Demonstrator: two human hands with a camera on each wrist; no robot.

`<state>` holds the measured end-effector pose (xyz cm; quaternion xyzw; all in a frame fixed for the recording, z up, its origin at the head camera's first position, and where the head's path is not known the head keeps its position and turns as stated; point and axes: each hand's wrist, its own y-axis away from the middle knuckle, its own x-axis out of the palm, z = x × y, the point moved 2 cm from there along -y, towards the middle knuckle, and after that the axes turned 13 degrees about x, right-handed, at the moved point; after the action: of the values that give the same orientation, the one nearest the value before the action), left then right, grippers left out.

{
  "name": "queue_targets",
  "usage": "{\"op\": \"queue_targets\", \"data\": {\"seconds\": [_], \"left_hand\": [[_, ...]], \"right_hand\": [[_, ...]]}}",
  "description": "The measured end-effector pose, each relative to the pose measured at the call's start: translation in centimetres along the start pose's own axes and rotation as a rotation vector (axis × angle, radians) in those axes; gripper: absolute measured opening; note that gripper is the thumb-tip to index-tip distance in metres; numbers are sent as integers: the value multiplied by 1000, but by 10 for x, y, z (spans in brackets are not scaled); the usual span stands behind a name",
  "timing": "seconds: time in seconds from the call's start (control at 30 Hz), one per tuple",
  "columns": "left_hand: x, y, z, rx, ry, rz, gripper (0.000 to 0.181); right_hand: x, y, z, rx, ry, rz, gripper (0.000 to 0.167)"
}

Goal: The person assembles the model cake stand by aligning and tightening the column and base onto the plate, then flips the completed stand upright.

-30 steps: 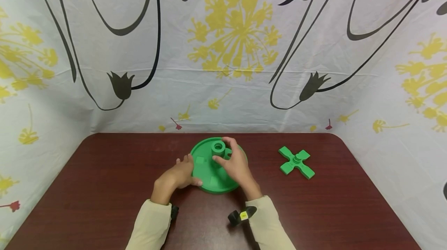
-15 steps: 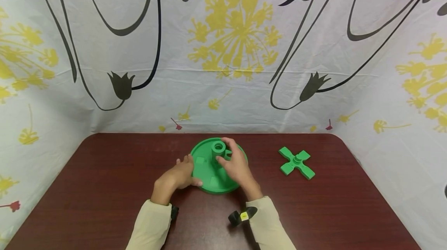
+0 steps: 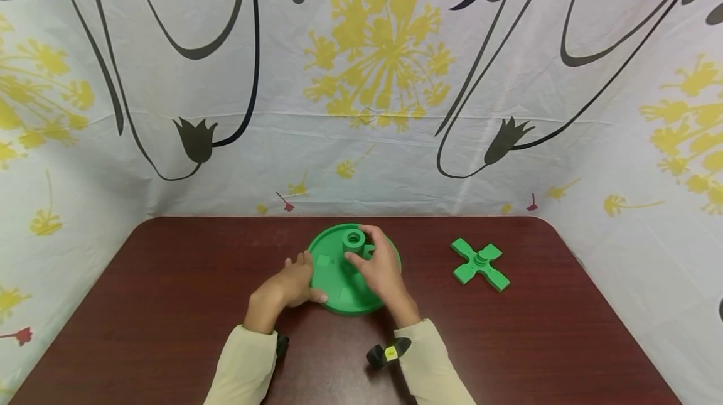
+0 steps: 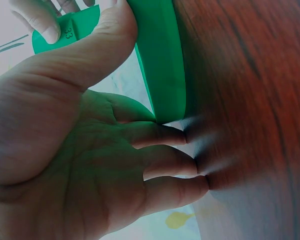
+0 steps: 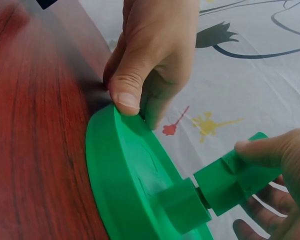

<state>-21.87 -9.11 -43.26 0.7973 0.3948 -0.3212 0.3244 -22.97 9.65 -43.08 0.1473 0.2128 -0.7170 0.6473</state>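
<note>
A shallow round green base [image 3: 327,245] with a raised rim lies on the table. From its middle rises a short post [image 5: 182,205]. A stepped green cylinder [image 3: 353,240] with a hole in its top stands upright at the post; in the right wrist view a narrow dark gap shows between the two. My left hand [image 3: 287,287] holds the base's near-left rim, thumb over the edge and other fingertips down at the tabletop. My right hand [image 3: 386,270] has its thumb and fingers around the stepped cylinder; its far fingers are partly hidden.
A green cross-shaped piece [image 3: 480,264] with a small central knob lies to the right on the dark red wooden table [image 3: 186,292]. Behind the table hangs a white patterned cloth [image 3: 271,78].
The right thumb shifts slightly along the cylinder and back, and the right wrist has moved a little to the left. The left hand and the base look the same.
</note>
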Motion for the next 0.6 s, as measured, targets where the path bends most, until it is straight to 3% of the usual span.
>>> {"op": "queue_targets", "data": {"seconds": [0.27, 0.6], "left_hand": [[0, 1, 0, -10, 10, -1, 98], [0, 1, 0, -13, 11, 2, 99]], "right_hand": [[-3, -2, -2, -42, -91, 136, 59], [-3, -4, -1, -35, -77, 109, 57]]}}
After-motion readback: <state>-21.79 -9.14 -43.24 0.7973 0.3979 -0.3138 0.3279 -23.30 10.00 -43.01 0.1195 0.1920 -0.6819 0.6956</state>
